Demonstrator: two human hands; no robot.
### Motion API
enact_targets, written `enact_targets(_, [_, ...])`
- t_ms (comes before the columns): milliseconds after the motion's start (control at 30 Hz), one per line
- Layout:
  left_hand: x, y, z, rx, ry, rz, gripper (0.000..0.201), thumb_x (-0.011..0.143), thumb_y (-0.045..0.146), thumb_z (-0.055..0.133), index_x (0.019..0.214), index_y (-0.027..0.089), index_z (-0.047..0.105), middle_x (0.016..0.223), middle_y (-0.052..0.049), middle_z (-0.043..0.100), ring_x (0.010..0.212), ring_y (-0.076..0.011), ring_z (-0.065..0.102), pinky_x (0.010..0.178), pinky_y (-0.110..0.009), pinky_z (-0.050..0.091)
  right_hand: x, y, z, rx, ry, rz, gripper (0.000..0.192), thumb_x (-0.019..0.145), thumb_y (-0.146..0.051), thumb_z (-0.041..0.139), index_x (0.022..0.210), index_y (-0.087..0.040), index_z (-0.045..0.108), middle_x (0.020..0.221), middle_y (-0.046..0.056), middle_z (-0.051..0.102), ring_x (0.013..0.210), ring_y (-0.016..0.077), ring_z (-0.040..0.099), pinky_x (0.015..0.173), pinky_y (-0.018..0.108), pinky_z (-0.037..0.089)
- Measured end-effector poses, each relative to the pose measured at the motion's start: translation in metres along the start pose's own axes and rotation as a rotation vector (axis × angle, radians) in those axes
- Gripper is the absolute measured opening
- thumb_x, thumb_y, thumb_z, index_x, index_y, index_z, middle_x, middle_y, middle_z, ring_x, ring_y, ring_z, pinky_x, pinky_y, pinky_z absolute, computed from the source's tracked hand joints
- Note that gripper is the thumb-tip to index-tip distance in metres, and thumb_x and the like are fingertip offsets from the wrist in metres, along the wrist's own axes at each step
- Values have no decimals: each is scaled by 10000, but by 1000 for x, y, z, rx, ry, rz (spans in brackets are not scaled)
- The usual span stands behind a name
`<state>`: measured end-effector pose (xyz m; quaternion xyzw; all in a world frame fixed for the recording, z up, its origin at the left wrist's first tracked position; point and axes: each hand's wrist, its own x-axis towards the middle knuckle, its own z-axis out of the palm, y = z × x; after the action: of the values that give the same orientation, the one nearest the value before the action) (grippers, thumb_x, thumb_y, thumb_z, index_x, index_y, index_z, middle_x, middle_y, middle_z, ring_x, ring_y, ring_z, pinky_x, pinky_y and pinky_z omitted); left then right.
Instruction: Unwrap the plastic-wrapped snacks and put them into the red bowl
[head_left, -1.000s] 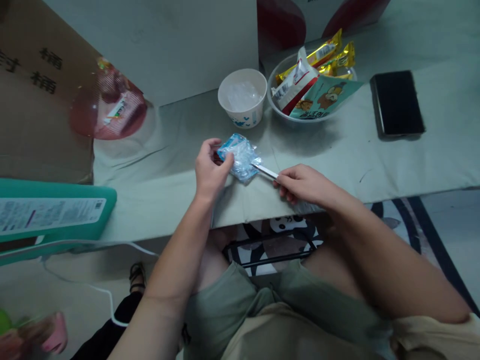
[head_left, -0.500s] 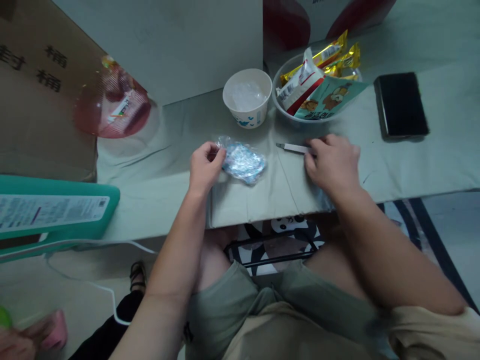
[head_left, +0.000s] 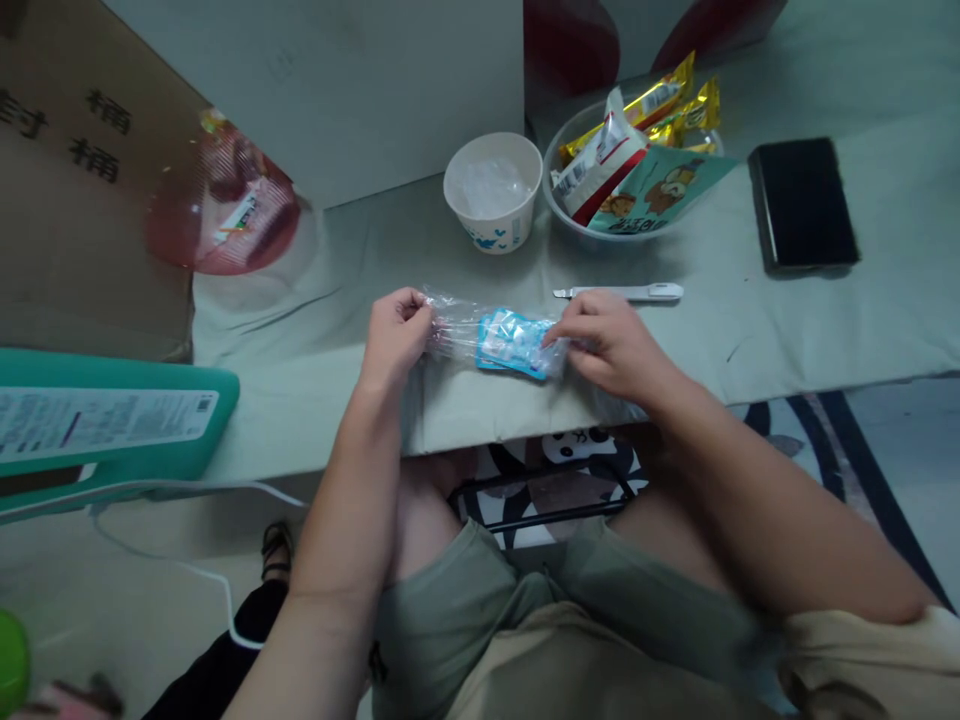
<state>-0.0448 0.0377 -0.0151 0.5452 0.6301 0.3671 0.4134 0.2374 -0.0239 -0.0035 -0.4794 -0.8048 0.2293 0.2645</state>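
Note:
A clear plastic bag point(head_left: 459, 325) is stretched between my two hands just above the table's front part. Inside its right half lie flat blue-and-white pieces point(head_left: 514, 343), perhaps cards or packets; their kind is not clear. My left hand point(head_left: 400, 330) pinches the bag's gathered left end. At the other end, the fingers of my right hand point(head_left: 600, 345) grip the plastic beside the blue pieces. Just behind my right hand, a white utility knife point(head_left: 652, 293) with its blade pointing left lies loose on the table.
Behind the bag stand a paper cup point(head_left: 495, 235) with clear plastic inside and a bowl point(head_left: 555, 205) of wrapped snacks. A black phone-like device point(head_left: 806, 205) lies at right. At left are a red transparent container point(head_left: 247, 235), a cardboard box point(head_left: 67, 220) and a green container point(head_left: 217, 400).
My right hand has let go of the utility knife, leaving it on the table, and moved left onto the bag. The bag is now pulled out lengthwise.

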Motion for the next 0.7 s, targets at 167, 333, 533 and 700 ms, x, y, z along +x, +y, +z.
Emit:
enact_targets(167, [11, -21, -24, 78, 148, 94, 313, 679, 146, 624, 969, 253, 575, 728, 17, 644, 507, -124, 579, 480, -245, 466, -8, 14, -22, -150, 173, 189, 295, 757, -105, 521, 785, -249, 776, 1117, 85, 705, 1119, 309, 607, 978, 487, 455])
enact_targets(333, [8, -9, -23, 134, 140, 389, 365, 817, 367, 677, 1158, 267, 596, 1210, -91, 679, 1119, -252, 689, 958, -399, 571, -10, 9, -28, -48, 374, 307, 447, 835, -119, 409, 1074, -246, 765, 1242, 89, 703, 1208, 299, 627, 1016, 483, 483])
enact_targets(533, [-13, 23, 2, 382, -152, 479, 92, 772, 303, 693, 795, 217, 671, 1114, -71, 743, 1133, -264, 677, 1067, -441, 521, -3, -6, -18, -67, 234, 253, 458, 880, -324, 575, 1325, -238, 642, 1023, 98, 733, 1038, 304, 657, 997, 499, 457])
enact_targets(700, [-32, 39, -9, 222, -110, 558, 115, 730, 259, 678, 662, 232, 589, 883, -34, 747, 987, -241, 699, 1021, -473, 553, -8, -18, -24, -189, 178, 81, 198, 912, -317, 568, 840, -264, 745, 986, 83, 727, 1125, 321, 631, 1053, 528, 365])
